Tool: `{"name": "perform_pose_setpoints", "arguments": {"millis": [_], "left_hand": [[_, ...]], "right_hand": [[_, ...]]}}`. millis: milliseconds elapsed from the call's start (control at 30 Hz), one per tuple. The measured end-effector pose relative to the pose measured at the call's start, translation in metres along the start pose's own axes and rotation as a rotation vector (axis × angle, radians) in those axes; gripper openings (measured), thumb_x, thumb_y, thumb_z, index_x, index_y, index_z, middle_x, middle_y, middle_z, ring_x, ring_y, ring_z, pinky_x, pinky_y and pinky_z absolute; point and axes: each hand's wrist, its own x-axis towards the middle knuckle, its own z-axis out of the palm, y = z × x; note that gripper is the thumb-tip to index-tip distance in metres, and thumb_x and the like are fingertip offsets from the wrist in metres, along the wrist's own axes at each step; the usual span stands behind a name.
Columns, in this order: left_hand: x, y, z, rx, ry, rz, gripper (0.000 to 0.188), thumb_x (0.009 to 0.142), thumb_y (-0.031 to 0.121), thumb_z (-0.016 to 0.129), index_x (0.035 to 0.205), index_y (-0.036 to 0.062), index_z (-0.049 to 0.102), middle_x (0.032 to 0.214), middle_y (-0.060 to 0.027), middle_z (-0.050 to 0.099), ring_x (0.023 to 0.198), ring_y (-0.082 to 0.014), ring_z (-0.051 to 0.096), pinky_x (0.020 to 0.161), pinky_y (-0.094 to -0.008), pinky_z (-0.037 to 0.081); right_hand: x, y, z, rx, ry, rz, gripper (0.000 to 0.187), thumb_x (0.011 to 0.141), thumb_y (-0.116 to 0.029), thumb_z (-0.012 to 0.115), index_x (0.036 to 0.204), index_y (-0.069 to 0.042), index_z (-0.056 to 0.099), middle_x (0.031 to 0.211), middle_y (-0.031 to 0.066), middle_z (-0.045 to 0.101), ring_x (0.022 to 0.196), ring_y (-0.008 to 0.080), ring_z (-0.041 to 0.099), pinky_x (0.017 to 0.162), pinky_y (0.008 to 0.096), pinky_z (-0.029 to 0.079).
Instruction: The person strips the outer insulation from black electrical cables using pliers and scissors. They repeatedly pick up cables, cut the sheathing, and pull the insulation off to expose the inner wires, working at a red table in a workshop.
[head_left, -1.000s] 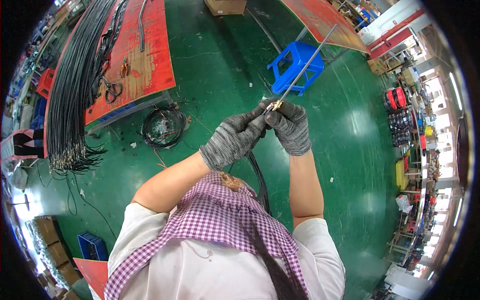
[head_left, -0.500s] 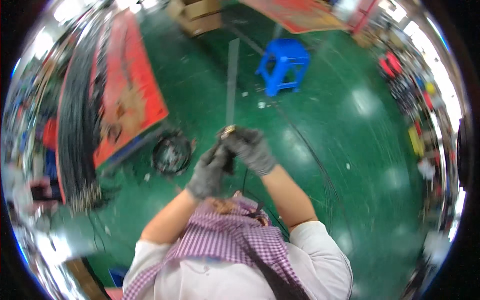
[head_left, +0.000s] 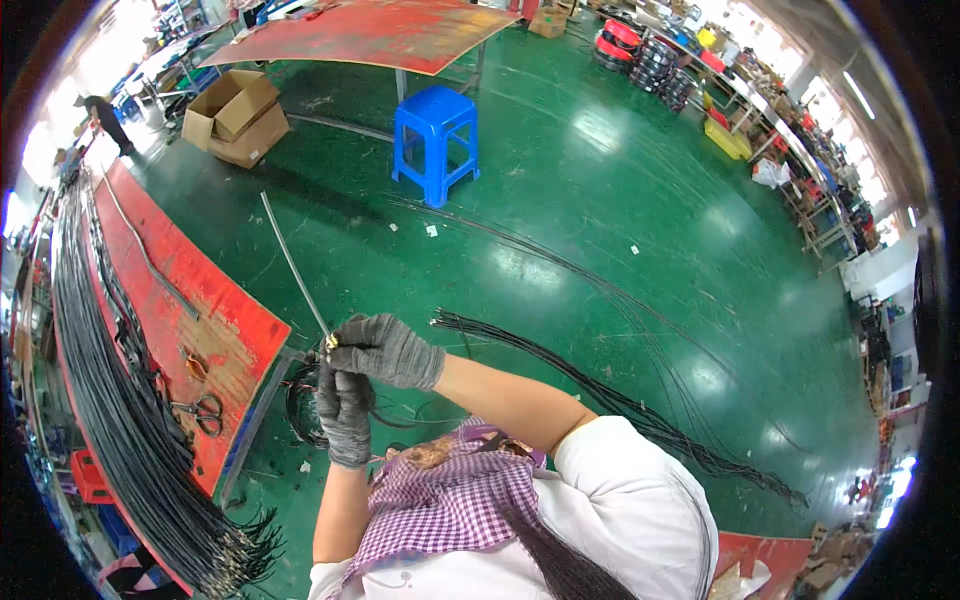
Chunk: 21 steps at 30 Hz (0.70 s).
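My hands, both in grey knitted gloves, meet just left of the middle. My right hand (head_left: 392, 352) reaches across from the right, its fingers pinched at a small brass-coloured fitting (head_left: 332, 342). From there a thin, straight grey rod (head_left: 287, 247) sticks up and away to the left. Directly below, my left hand (head_left: 345, 420) is closed with its fingers upward; what lies inside it is hidden. A dark cable (head_left: 390, 420) curves out beside the left glove, and I cannot tell whether it joins the fitting.
At left, a worn red table (head_left: 235, 330) bears a thick bundle of black cables (head_left: 100, 370), scissors (head_left: 208, 412) and orange-handled pliers (head_left: 195, 365). More black cables (head_left: 600, 400) lie on the green floor. Beyond stand a blue stool (head_left: 435, 140), a cardboard box (head_left: 240, 120) and another red table (head_left: 370, 35).
The view has swung to the right, so the stool and box sit further left. My hands now show left of the middle, still together, and the rod leans left.
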Motion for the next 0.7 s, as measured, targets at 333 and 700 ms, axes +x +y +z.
{"name": "perform_pose_setpoints", "arguments": {"millis": [333,700], "left_hand": [[-0.009,-0.018,-0.157,-0.295,-0.040,-0.199,0.036,0.081,0.022,0.050,0.111,0.0049,0.041,0.090,-0.0032,0.050,0.077,-0.0129,0.050,0.063,-0.0248,0.041],[-0.037,-0.042,-0.209,-0.318,-0.079,-0.264,0.038,0.082,0.024,0.048,0.114,0.0071,0.039,0.101,-0.0046,0.050,0.090,-0.0162,0.050,0.074,-0.0292,0.041]], "right_hand": [[0.013,0.033,0.157,-0.146,0.198,0.028,0.021,0.072,-0.022,0.054,0.083,-0.005,0.057,0.079,0.0133,0.053,0.076,0.0295,0.051,0.068,0.0365,0.040],[0.000,0.031,0.196,-0.042,0.115,0.211,0.020,0.068,-0.016,0.059,0.083,-0.003,0.057,0.080,0.0108,0.051,0.079,0.0249,0.050,0.073,0.0328,0.039]]}}
